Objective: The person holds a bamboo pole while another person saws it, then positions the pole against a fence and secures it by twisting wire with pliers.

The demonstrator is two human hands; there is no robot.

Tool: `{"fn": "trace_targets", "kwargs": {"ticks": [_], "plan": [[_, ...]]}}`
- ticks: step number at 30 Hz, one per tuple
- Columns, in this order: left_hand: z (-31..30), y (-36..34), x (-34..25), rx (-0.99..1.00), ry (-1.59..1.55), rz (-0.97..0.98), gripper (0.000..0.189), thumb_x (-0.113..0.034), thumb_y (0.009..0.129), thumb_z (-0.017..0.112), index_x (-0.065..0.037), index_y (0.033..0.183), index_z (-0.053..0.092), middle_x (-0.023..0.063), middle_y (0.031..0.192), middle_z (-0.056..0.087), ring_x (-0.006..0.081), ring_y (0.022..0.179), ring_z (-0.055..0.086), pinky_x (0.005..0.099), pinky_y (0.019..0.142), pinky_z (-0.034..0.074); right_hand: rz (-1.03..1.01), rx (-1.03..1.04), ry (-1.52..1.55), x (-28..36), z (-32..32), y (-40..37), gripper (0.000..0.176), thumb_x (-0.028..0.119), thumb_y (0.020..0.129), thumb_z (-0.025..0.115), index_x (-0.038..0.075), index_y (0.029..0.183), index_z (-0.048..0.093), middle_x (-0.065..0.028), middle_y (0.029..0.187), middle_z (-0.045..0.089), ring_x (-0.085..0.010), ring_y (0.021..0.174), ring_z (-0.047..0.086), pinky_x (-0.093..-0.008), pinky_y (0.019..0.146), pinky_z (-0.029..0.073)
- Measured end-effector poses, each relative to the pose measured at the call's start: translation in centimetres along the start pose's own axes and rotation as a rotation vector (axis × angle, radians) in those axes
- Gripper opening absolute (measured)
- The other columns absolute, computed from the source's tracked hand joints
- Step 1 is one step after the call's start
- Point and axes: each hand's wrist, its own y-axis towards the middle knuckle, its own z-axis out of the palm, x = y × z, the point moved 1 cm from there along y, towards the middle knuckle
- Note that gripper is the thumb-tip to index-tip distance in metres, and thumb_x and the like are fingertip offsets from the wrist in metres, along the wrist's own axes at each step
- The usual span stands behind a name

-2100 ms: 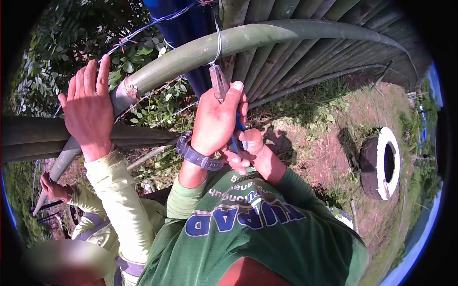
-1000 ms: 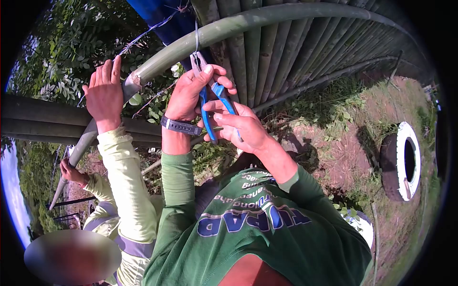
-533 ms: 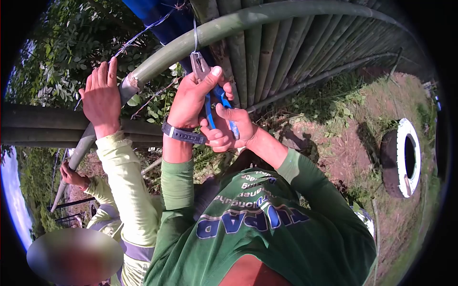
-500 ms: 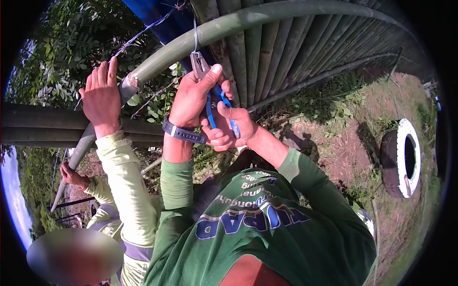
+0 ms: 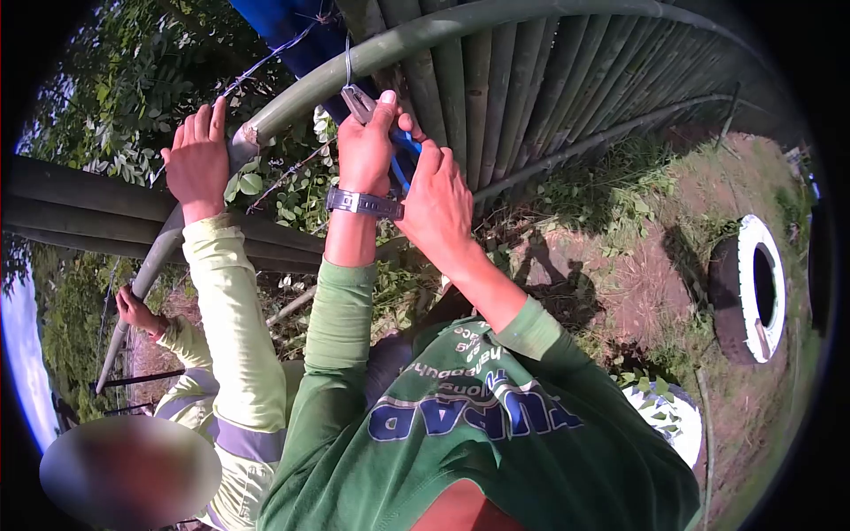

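Note:
Pliers [image 5: 358,103] with blue handles have their jaws at a thin wire loop [image 5: 348,64] that hangs round a bent bamboo pole [image 5: 390,46]. My left hand [image 5: 365,155], above a dark wristwatch [image 5: 365,203], is closed around the pliers near their pivot, thumb pointing up. Beside it, my right hand [image 5: 440,202] is wrapped over the blue handles, its back toward the camera. The hands hide much of the handles.
A co-worker's hand [image 5: 197,159] rests on the pole at left, and their other hand [image 5: 137,311] is lower down it. Bamboo slats [image 5: 505,97] line the upper right. A white-painted tire [image 5: 768,288] stands at right. Leafy branches [image 5: 133,97] fill the upper left.
My right hand has turned from palm showing to back showing and has closed over the handles, moving up. The pliers have shifted slightly up and left in view, as has the wire.

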Motion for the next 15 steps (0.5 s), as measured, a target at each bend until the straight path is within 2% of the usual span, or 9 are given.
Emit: {"fn": "trace_targets", "kwargs": {"ticks": [2,3,7,9,12,14,15], "plan": [[-0.6,-0.2,1.0,0.049,-0.045,-0.005,0.020,-0.018,0.097,0.059,-0.003,0.085,0.055,0.0064,0.069,0.060,0.0186,0.061,0.060,0.0328,0.060,0.052,0.052,0.009,-0.017,-0.5,0.5,-0.3,0.059,0.004,0.065,0.076,-0.004,0.112,0.041,-0.0249,0.107,0.054,-0.0425,0.099,0.058,-0.0495,0.084,0.049],[-0.3,0.2,0.9,0.052,-0.023,0.054,0.019,-0.018,0.097,0.059,-0.003,0.086,0.055,0.0063,0.069,0.061,0.0179,0.061,0.060,0.0322,0.060,0.052,0.049,0.017,-0.058,-0.6,0.7,0.2,0.058,0.006,0.065,0.078,-0.003,0.109,0.041,-0.0258,0.105,0.054,-0.0431,0.100,0.058,-0.0495,0.085,0.049],[-0.6,0.8,1.1,0.062,-0.009,0.128,0.018,-0.016,0.097,0.058,-0.001,0.086,0.056,0.0054,0.069,0.060,0.0162,0.061,0.059,0.0308,0.061,0.051,0.019,0.028,0.030,-0.7,1.5,1.1,0.057,0.007,0.066,0.078,-0.003,0.108,0.041,-0.0259,0.106,0.055,-0.0427,0.100,0.058,-0.0494,0.084,0.050],[-0.9,0.2,1.4,0.074,0.009,0.138,0.018,-0.016,0.097,0.058,-0.001,0.086,0.057,0.0052,0.069,0.059,0.0160,0.061,0.058,0.0308,0.061,0.050,0.003,0.000,0.066,-0.6,1.2,0.6,0.049,0.007,0.067,0.071,-0.004,0.103,0.040,-0.0290,0.100,0.058,-0.0469,0.089,0.061,-0.0542,0.074,0.051],[-0.6,-0.3,1.0,0.081,0.015,0.127,0.020,-0.015,0.098,0.056,-0.001,0.084,0.056,0.0050,0.068,0.059,0.0157,0.061,0.058,0.0307,0.061,0.050,0.021,0.043,0.091,-0.5,0.6,0.1,0.049,0.009,0.068,0.071,-0.005,0.102,0.040,-0.0297,0.096,0.059,-0.0478,0.083,0.062,-0.0553,0.071,0.051],[-0.9,-0.2,1.1,0.086,0.014,0.073,0.021,-0.021,0.097,0.060,-0.002,0.088,0.056,0.0050,0.070,0.059,0.0170,0.066,0.059,0.0297,0.063,0.048,0.041,0.081,0.138,-0.4,0.1,0.0,0.048,0.008,0.067,0.071,-0.005,0.102,0.040,-0.0300,0.092,0.060,-0.0491,0.083,0.062,-0.0546,0.071,0.051],[-0.6,-0.8,0.6,0.085,0.017,0.071,0.021,-0.021,0.097,0.060,-0.002,0.088,0.056,0.0050,0.070,0.059,0.0170,0.066,0.059,0.0297,0.063,0.048,0.045,0.125,0.218,-0.6,0.1,-0.3,0.043,0.008,0.068,0.068,-0.004,0.099,0.042,-0.0278,0.088,0.060,-0.0468,0.080,0.063,-0.0527,0.069,0.051]]}}
